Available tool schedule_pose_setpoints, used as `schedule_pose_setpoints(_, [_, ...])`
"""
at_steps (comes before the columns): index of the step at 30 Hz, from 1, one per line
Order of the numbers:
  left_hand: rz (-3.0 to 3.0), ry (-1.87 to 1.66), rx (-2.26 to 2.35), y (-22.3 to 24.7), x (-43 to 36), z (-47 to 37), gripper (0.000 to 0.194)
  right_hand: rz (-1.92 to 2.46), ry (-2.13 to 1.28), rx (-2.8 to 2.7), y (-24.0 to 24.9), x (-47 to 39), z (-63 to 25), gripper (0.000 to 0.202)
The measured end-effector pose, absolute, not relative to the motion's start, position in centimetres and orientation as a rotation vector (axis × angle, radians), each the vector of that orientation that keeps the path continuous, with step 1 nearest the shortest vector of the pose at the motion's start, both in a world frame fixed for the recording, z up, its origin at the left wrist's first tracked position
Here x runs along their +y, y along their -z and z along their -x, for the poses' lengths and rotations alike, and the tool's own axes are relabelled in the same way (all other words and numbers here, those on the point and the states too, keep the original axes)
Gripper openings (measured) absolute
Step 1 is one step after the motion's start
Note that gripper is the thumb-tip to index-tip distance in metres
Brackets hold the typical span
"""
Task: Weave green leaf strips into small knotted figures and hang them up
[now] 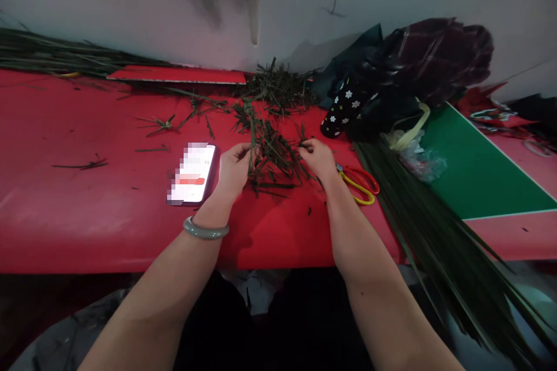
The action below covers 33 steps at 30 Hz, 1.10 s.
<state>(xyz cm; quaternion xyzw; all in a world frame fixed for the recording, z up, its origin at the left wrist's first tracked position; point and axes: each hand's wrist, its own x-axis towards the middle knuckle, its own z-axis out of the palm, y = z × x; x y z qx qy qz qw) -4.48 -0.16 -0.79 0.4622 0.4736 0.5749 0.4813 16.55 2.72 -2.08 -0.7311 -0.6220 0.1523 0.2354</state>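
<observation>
A loose heap of dark green leaf scraps (276, 153) lies on the red table (278, 235) between my hands. At its left edge, my left hand (237, 168) has its fingers closed round a green leaf strip (251, 142) that stands up from the heap. My right hand (317, 156) is at the heap's right edge, fingers pinched together at a small dark piece too unclear to name. Left of my left hand lies a lit phone (191, 175). Scissors with red and yellow handles (359, 182) lie just right of my right wrist.
Long green leaves (426, 232) hang over the front edge at right. Behind stand a second scrap pile (281, 87), a red board (178, 75) and more leaves (65, 52). A flowered black item (343, 107), dark bags (444, 58) and a green sheet (478, 179) are at right.
</observation>
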Motion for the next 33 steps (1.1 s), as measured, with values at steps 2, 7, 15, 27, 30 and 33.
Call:
schedule_pose_setpoints(2, [-1.135, -1.399, 1.168, 0.8, -0.1, 4.5, 0.014, 1.929, -0.344, -1.606, 1.8, 2.7, -17.2, 0.035])
schedule_pose_setpoints(7, [-1.127, -1.428, 1.172, 0.6, -0.1, 4.4, 0.013, 1.869, -0.009, -1.708, 0.9, 2.0, -16.5, 0.033])
schedule_pose_setpoints(15, [-1.116, -1.413, 1.132, 0.9, -0.2, 4.2, 0.015, 2.132, -0.082, -2.177, 1.7, 1.8, -14.0, 0.027])
schedule_pose_setpoints(27, [-1.168, -1.357, 1.127, 0.7, -0.4, 4.0, 0.016, 1.682, -0.441, -1.462, 3.1, 3.2, -16.6, 0.027])
schedule_pose_setpoints(30, [-1.207, -1.352, 1.131, 1.0, -0.4, 4.1, 0.016, 1.418, -0.543, -1.226, 2.9, 3.3, -16.5, 0.025])
schedule_pose_setpoints(33, [-1.275, -1.341, 1.133, 0.9, -0.5, 4.2, 0.016, 1.198, -0.542, -1.075, 2.1, 3.0, -16.1, 0.023])
